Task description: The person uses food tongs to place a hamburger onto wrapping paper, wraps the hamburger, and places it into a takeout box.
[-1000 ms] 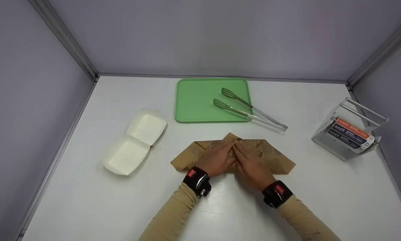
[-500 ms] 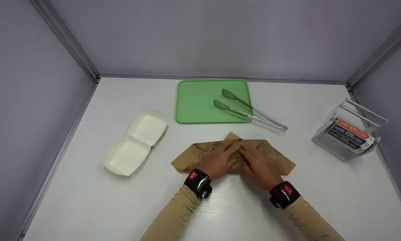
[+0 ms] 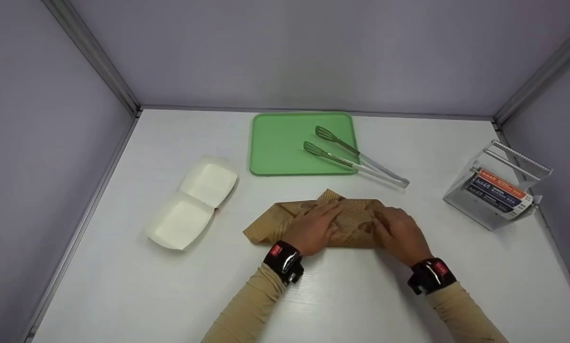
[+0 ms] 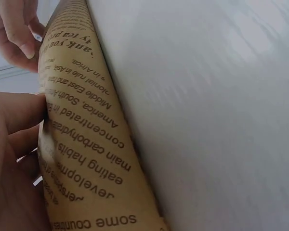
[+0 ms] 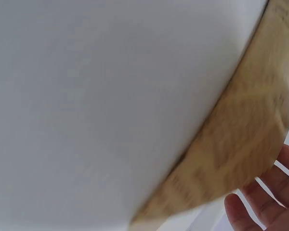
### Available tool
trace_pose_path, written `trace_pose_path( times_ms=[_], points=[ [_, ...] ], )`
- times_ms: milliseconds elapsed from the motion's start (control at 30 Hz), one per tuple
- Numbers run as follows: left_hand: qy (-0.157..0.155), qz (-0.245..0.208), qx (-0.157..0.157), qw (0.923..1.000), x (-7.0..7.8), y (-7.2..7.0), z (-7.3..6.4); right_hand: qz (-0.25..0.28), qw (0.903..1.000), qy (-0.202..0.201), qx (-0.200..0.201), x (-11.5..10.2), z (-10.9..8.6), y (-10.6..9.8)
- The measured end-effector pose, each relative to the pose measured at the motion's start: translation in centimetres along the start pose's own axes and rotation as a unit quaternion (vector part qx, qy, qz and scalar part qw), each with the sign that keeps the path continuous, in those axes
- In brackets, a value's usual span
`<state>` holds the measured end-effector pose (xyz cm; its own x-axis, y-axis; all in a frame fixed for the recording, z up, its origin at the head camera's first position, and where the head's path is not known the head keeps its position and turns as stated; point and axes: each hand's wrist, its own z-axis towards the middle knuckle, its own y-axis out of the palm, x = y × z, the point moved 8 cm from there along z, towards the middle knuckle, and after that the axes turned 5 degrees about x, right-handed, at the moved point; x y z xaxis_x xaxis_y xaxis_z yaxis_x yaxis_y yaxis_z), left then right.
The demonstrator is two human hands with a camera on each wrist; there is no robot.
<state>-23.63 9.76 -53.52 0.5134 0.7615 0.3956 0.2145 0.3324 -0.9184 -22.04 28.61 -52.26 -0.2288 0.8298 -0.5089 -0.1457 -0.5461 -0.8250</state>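
Brown printed wrapping paper [image 3: 354, 221], folded into a long packet with pointed ends, lies on the white table. What is inside it is hidden. My left hand [image 3: 311, 231] rests on the packet left of its middle, fingers stretched over the top. At the right end, my right hand [image 3: 401, 236] touches the paper and covers that pointed flap. The right wrist view has the paper [image 5: 241, 134] slightly blurred, with the spread fingers [image 5: 265, 202] at its edge. In the left wrist view, the left thumb and fingers lie against the printed side of the paper [image 4: 82, 125].
An opened white clamshell box [image 3: 182, 219] stands to the left. Behind the packet lies a green tray [image 3: 280, 147], with tongs [image 3: 375, 171] partly on it and their handles over its right edge. A metal holder [image 3: 473, 209] with several packets stands at the far right.
My right hand has moved from the packet's middle, beside the left hand, out to its right end. The left hand has stayed nearly in place on the paper.
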Motion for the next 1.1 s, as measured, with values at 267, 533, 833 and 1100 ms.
trace_pose_path(
  times_ms=[267,533,833,1100],
  points=[
    [0.037,0.024,0.032,0.9985,0.7,-0.3,0.0,-0.025,0.9977,0.062,-0.006,4.2,-0.2,-1.9],
    [0.028,0.026,0.025,0.999,0.5,-0.1,0.0,-0.03,0.9918,0.112,-0.053,7.2,-0.5,-2.2],
    [0.021,0.022,0.012,0.9995,0.3,0.4,0.1,0.017,0.9744,0.182,-0.13,9.0,-1.1,-1.4],
    [0.023,0.035,0.013,0.999,0.5,0.5,0.0,0.038,0.9672,0.19,-0.164,9.1,-1.5,-1.1]
  ],
)
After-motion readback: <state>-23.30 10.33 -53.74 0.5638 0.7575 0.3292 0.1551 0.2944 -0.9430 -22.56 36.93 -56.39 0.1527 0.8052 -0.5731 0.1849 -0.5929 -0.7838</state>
